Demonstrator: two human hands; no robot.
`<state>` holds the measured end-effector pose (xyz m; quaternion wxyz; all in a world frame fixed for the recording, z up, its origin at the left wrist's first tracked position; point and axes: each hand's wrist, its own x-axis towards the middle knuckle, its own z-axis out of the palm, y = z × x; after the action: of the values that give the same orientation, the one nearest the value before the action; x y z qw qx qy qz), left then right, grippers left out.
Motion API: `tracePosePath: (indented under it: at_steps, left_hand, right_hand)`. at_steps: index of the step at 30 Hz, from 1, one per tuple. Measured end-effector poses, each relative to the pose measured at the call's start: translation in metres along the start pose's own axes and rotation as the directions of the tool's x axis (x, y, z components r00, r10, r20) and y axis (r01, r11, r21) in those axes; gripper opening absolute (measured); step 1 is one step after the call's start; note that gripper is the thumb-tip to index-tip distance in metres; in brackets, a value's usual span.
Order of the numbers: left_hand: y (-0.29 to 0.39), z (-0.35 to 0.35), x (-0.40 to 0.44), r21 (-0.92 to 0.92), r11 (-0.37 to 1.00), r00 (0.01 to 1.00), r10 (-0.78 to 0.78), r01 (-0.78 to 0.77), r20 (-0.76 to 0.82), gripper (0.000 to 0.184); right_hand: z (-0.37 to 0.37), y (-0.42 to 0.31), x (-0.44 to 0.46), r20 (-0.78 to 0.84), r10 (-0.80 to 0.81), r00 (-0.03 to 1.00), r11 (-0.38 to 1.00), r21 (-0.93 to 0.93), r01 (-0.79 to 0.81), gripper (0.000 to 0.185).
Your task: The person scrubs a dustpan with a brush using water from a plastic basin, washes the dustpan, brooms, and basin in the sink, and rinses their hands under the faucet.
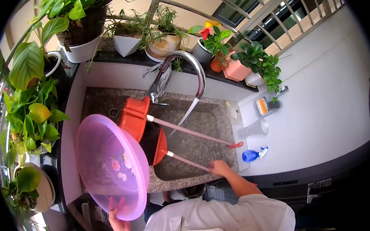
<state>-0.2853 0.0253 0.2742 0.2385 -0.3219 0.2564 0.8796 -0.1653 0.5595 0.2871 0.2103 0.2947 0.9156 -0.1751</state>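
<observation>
My left hand grips the lower rim of a pink-purple plastic basin, which is tilted up on its side at the left of the stone sink. My right hand is closed round the end of the broom's pink handle. The broom has a red head with dark bristles, lying at the sink's left part. Beside it a red dustpan rests, its long handle crossing the sink to a red hook end. Water runs from the curved chrome faucet into the stone sink.
Potted plants line the ledge behind and left of the sink. On the right wall side are a blue spray bottle, a clear plastic cup and a brush. Metal railings stand behind.
</observation>
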Motion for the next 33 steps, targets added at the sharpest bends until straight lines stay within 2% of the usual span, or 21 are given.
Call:
tracePosePath:
  at_steps: [1, 2, 3, 4, 5, 6, 8, 9, 11, 14, 16, 18, 20, 21, 22, 24, 27, 28, 30, 32, 33]
  left_hand:
    - [-0.001, 0.003, -0.001, 0.02, 1.0, 1.0, 0.009, -0.009, 0.02, 0.073]
    - [-0.001, 0.009, 0.0, 0.045, 0.999, 0.999, 0.019, -0.02, 0.032, 0.075]
    - [0.0, 0.012, -0.005, 0.076, 0.997, 0.999, 0.03, -0.031, 0.023, 0.076]
    - [0.001, 0.012, -0.007, 0.076, 0.997, 1.0, 0.027, -0.026, -0.01, 0.076]
    - [0.001, 0.005, -0.005, 0.089, 0.995, 0.999, 0.036, -0.039, 0.034, 0.076]
    - [0.001, 0.01, -0.005, 0.072, 0.996, 0.999, 0.045, -0.047, 0.022, 0.077]
    - [-0.001, 0.001, 0.005, 0.023, 0.998, 0.994, 0.054, -0.056, 0.09, 0.07]
    - [-0.002, 0.0, 0.01, -0.019, 0.998, 0.996, 0.054, -0.053, 0.077, 0.065]
    - [-0.002, 0.013, 0.01, -0.053, 0.994, 0.995, 0.094, -0.093, 0.014, 0.052]
    - [-0.009, 0.003, 0.026, -0.071, 0.99, 0.992, 0.12, -0.122, -0.041, 0.041]
    - [-0.009, -0.004, 0.033, -0.114, 0.992, 0.998, 0.063, -0.062, 0.002, 0.041]
    - [-0.012, 0.014, 0.027, -0.169, 0.979, 0.993, 0.118, -0.116, 0.003, 0.05]
    - [-0.019, 0.017, 0.027, -0.218, 0.955, 0.974, 0.219, -0.201, 0.06, 0.06]
    - [-0.027, 0.012, 0.027, -0.244, 0.941, 0.962, 0.259, -0.232, 0.085, 0.065]
    - [-0.034, 0.004, 0.027, -0.268, 0.944, 0.97, 0.226, -0.194, 0.093, 0.074]
    - [-0.048, 0.004, 0.019, -0.247, 0.958, 0.968, 0.19, -0.146, 0.166, 0.074]
    - [-0.062, 0.011, 0.016, -0.298, 0.931, 0.972, 0.231, -0.209, 0.038, 0.073]
    - [-0.066, 0.003, 0.018, -0.289, 0.94, 0.981, 0.193, -0.181, 0.015, 0.069]
    - [-0.08, -0.019, 0.031, -0.28, 0.952, 0.992, 0.121, -0.125, -0.03, 0.063]
    - [-0.104, -0.032, 0.033, -0.125, 0.992, 0.995, -0.011, -0.001, -0.099, 0.04]
    - [-0.114, -0.019, 0.025, 0.127, 0.987, 0.989, -0.083, 0.099, -0.125, 0.037]
  right_hand:
    - [-0.014, -0.018, 0.005, -0.089, 0.0, 0.996, 0.992, 0.126, 0.011, 0.04]
    - [-0.013, -0.019, 0.026, -0.242, -0.033, 0.97, 0.915, 0.383, 0.126, 0.032]
    - [-0.038, -0.054, 0.033, -0.073, 0.133, 0.988, 0.476, 0.88, 0.001, 0.02]
    - [-0.067, -0.081, 0.04, -0.04, 0.095, 0.995, 0.116, 0.993, 0.029, 0.013]
    - [-0.079, -0.094, 0.055, -0.097, 0.048, 0.994, -0.211, 0.972, 0.105, 0.014]
    - [-0.087, -0.109, 0.073, -0.062, 0.11, 0.992, -0.472, 0.875, 0.107, 0.014]
    - [-0.096, -0.123, 0.115, -0.063, 0.125, 0.99, -0.481, 0.869, 0.116, 0.014]
    - [-0.097, -0.129, 0.136, -0.032, 0.104, 0.994, -0.536, 0.84, 0.083, 0.015]
    - [-0.097, -0.15, 0.166, 0.021, 0.079, 0.997, -0.509, 0.861, 0.023, 0.018]
    - [-0.085, -0.172, 0.195, 0.096, -0.112, 0.989, -0.432, 0.892, -0.135, 0.017]
    - [-0.087, -0.185, 0.202, 0.082, -0.068, 0.994, -0.556, 0.825, -0.106, 0.012]
    - [-0.083, -0.195, 0.213, -0.032, 0.019, 0.999, -0.564, 0.825, 0.037, 0.009]
    - [-0.071, -0.201, 0.225, 0.033, 0.079, 0.996, -0.562, 0.827, 0.017, 0.007]
    - [-0.072, -0.205, 0.227, 0.05, 0.145, 0.988, -0.51, 0.86, 0.031, 0.005]
    - [-0.071, -0.205, 0.224, -0.017, 0.17, 0.985, -0.471, 0.877, 0.096, 0.005]
    - [-0.076, -0.201, 0.217, -0.135, 0.093, 0.986, -0.044, 0.989, 0.14, 0.008]
    - [-0.09, -0.212, 0.2, -0.022, 0.114, 0.993, 0.377, 0.926, -0.022, 0.011]
    - [-0.088, -0.213, 0.205, -0.001, 0.108, 0.994, 0.087, 0.996, -0.008, 0.011]
    - [-0.09, -0.208, 0.227, 0.036, 0.077, 0.996, -0.488, 0.873, 0.006, 0.01]
    - [-0.089, -0.203, 0.238, 0.115, 0.072, 0.991, -0.517, 0.854, -0.062, 0.008]
    - [-0.088, -0.205, 0.239, 0.122, 0.103, 0.987, -0.505, 0.861, -0.054, 0.008]
